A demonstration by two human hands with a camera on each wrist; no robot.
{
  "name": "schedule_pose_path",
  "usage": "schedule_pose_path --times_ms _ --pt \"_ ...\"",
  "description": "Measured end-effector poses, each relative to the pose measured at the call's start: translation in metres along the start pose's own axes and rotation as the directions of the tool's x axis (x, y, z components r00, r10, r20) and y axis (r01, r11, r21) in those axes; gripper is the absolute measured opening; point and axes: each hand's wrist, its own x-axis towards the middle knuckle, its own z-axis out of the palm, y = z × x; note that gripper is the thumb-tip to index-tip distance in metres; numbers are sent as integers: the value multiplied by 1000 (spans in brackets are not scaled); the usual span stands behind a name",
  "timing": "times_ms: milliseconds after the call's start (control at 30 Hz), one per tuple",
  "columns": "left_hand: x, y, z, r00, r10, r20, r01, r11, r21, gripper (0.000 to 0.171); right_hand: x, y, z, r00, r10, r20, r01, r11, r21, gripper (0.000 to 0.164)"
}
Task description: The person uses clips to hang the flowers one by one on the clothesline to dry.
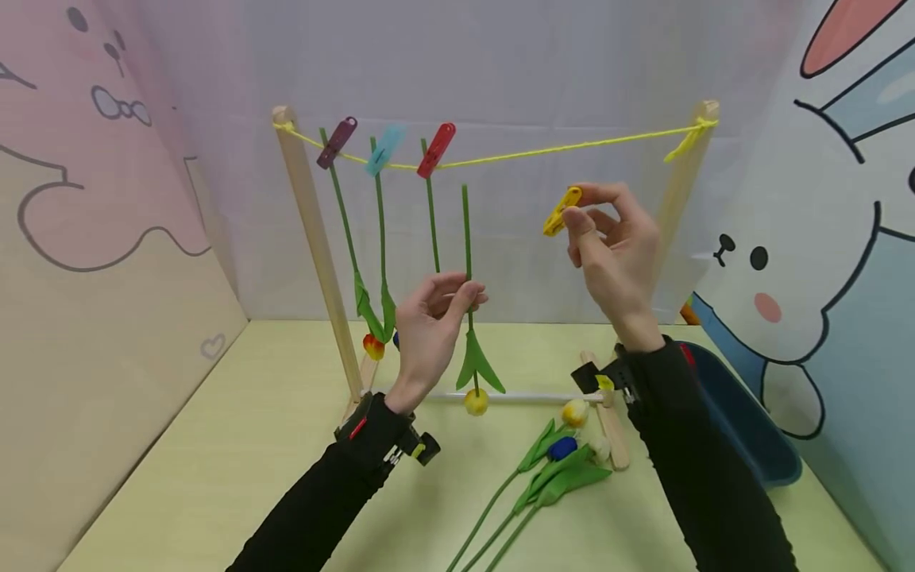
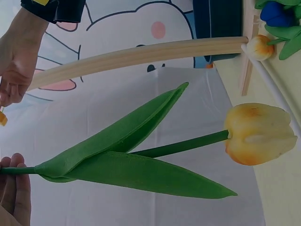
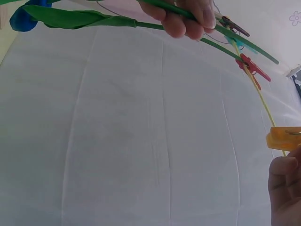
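Observation:
Upside down, a yellow artificial tulip (image 1: pixel 476 401) hangs from my left hand (image 1: pixel 436 326), which pinches its green stem between thumb and fingers. The left wrist view shows its two leaves (image 2: pixel 155 174) and its pale yellow-orange bloom (image 2: pixel 261 134) up close. My right hand (image 1: pixel 618 246) pinches a yellow clothespin (image 1: pixel 562 211) to the right of the stem's bare top. Behind them a yellow string (image 1: pixel 529 152) spans two wooden posts. On it a purple clothespin (image 1: pixel 337 143), a light blue clothespin (image 1: pixel 385 150) and a red clothespin (image 1: pixel 436 150) each hold a tulip stem.
Several loose tulips (image 1: pixel 562 449) lie on the table near the right foot of the frame. A dark blue basin (image 1: pixel 743 421) stands at the right, beside my right forearm. The wooden posts (image 1: pixel 314 246) rise on either side, joined low down by a white bar (image 1: pixel 543 396).

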Motion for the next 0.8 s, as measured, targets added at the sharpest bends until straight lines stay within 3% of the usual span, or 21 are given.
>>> schedule_pose_path --times_ms 33,233,267,300,533,800 --pt "3 -28 1 1000 21 -1 -21 1000 -18 25 4 -1 2 1000 2 4 -2 1000 5 20" --pt "19 -23 1 1000 13 1 -13 998 -55 27 22 -4 11 1000 1 14 -2 997 72 19" --pt "21 7 0 1000 -16 4 16 999 -45 26 24 -5 13 1000 2 14 -3 997 82 18" --pt "23 9 0 1000 -27 2 27 999 -48 26 27 -6 15 1000 0 14 -1 996 87 18" --pt "32 10 3 999 -37 -5 36 997 -72 26 41 -10 30 998 -48 29 46 997 61 22" --pt "38 8 6 999 -40 1 40 997 -65 30 53 -12 42 999 -37 19 35 996 77 20"
